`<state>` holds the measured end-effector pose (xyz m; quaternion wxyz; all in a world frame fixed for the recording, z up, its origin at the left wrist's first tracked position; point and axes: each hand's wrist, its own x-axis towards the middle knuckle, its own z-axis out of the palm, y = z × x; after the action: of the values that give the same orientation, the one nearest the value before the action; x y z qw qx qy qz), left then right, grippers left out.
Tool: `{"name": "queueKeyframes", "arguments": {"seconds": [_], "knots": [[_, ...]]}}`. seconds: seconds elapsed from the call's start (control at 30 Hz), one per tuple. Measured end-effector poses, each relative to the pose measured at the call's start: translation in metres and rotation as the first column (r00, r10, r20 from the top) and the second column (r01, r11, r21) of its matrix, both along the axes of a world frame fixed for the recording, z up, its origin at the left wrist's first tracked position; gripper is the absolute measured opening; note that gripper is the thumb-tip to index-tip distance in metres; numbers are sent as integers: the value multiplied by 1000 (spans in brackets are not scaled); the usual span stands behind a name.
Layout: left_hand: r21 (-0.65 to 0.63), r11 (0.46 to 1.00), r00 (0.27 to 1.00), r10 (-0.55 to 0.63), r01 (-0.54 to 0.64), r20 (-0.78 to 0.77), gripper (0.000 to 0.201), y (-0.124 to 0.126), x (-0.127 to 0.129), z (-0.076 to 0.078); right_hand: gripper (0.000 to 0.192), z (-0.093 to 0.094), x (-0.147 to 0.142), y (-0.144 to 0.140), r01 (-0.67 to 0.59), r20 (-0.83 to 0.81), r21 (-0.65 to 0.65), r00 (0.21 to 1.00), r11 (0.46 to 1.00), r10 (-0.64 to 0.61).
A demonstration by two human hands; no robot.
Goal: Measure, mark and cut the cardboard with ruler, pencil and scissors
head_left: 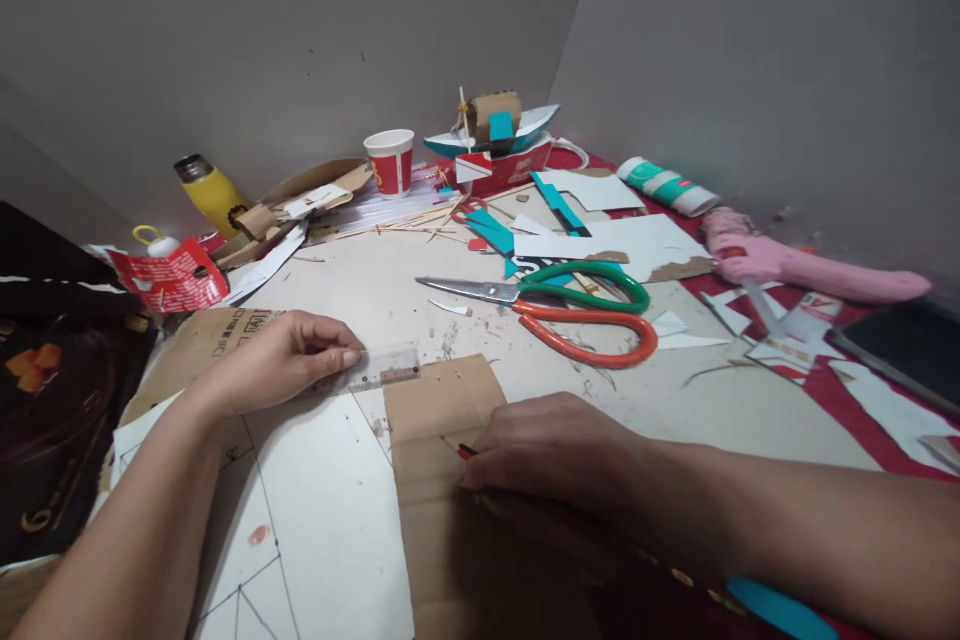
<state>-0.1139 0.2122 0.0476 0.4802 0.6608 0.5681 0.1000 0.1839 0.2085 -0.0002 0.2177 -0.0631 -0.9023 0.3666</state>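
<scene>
The cluttered table [420, 290] carries the work, and nearest the camera lies a white sheet [330, 520] ruled with pencil lines, a strip of brown cardboard [439, 440] overlapping its right side. The big scissors [555, 305] with green and orange handles lie well beyond, blades pointing left, clear of both hands. The left hand [289, 355] presses a clear ruler [382, 368] flat across the top edge of the cardboard and sheet, fingertips closed down on its left end. The right hand [547, 455] rests on the cardboard, fingers curled around a pencil [466, 451] of which only the red and black tip shows; it looks like a marking tool, though the hand hides most of it. To rule a true line here, the left fingers would do better spread toward the ruler's middle, since pressure at one end lets the far end pivot. The tip should sit tight against the ruler's edge before it travels, held slightly leaned along the line, and the cardboard must stay square to the sheet beneath.
</scene>
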Motion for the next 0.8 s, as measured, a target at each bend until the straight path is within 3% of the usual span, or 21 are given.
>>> {"name": "queueKeyframes", "arguments": {"seconds": [0.43,0.8], "knots": [[61,998,1000,-6,6,3,32,2,1,0,23,-12,3,-1,-18,24,95,1000,995,15],[70,997,1000,-23,23,-9,29,2,-3,-4,22,-13,4,1,-39,-47,33,998,999,41]]}}
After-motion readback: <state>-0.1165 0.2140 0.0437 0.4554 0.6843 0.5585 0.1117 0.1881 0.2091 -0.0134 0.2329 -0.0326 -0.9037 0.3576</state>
